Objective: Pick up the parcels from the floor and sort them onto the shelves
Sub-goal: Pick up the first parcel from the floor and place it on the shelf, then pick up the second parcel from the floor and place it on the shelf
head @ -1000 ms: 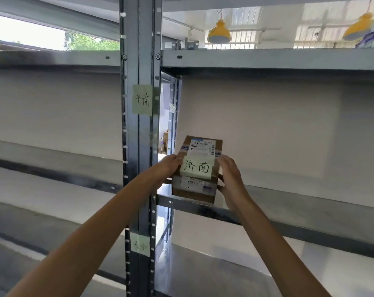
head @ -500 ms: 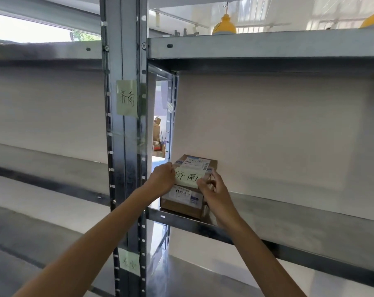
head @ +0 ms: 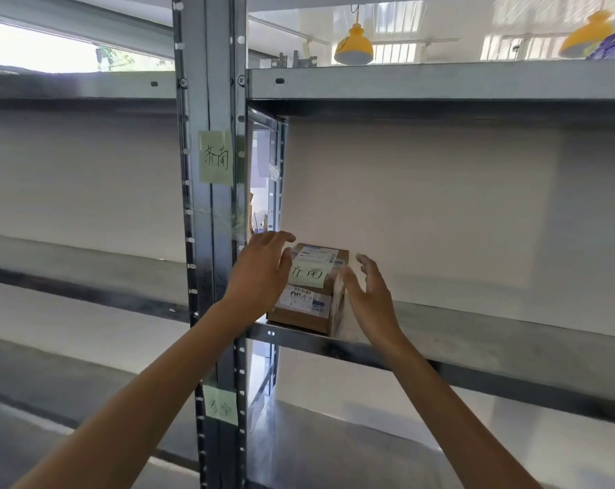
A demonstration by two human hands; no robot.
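Observation:
A small brown cardboard parcel (head: 307, 305) with white shipping labels and a green handwritten note rests on the metal shelf (head: 475, 333), at its left end beside the upright post. My left hand (head: 260, 273) hovers at the parcel's left side, fingers spread, covering its left edge. To the parcel's right, my right hand (head: 369, 294) is lifted off it with the fingers apart. Neither hand holds anything.
The grey steel upright post (head: 210, 224) carries a green note (head: 215, 157) with matching writing and a second green note (head: 221, 405) lower down. More metal shelves run above (head: 440, 81) and below (head: 334, 450). Yellow lamps (head: 353, 47) hang behind the rack.
The parcel went from held in front of the shelf to standing on it. Both hands have let go and opened, drawing slightly away from its sides.

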